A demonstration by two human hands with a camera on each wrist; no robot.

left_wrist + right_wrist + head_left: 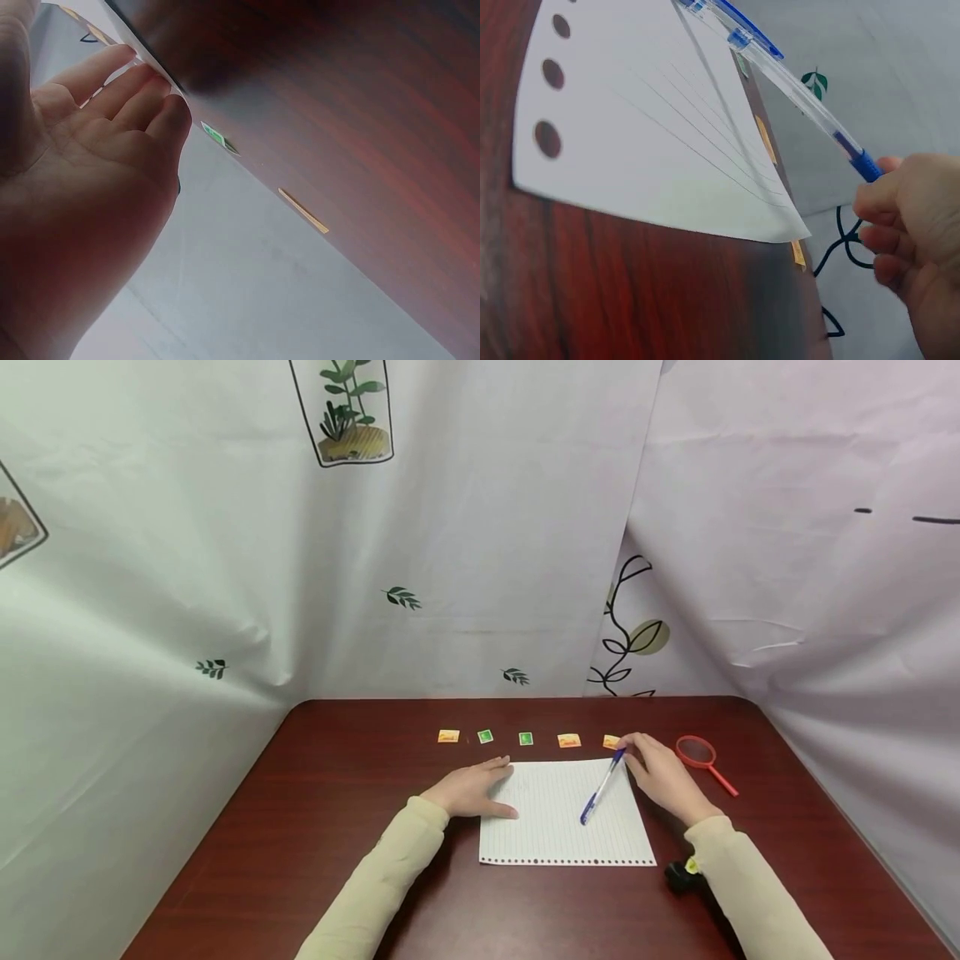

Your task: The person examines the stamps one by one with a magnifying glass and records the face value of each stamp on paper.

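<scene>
A sheet of lined paper [558, 827] lies on the table, its row of punched holes along the near edge. My left hand [472, 789] rests at the sheet's left edge with fingers extended and thumb spread over the paper. At the upper right corner, my right hand [662, 777] pinches a clear and blue ballpoint pen [602, 787] by one end. The pen slants over the paper, its clip end [754, 26] pointing away from the fingers. In the right wrist view, thumb and fingertips meet at the blue grip [866, 166].
Beyond the paper runs a row of small stamps, among them an orange one [448, 737] and a green one [526, 738]. A red magnifying glass [697, 752] lies right of my right hand. Near my right sleeve is a small black object [681, 877]. Patterned white fabric [480, 568] hangs behind the table.
</scene>
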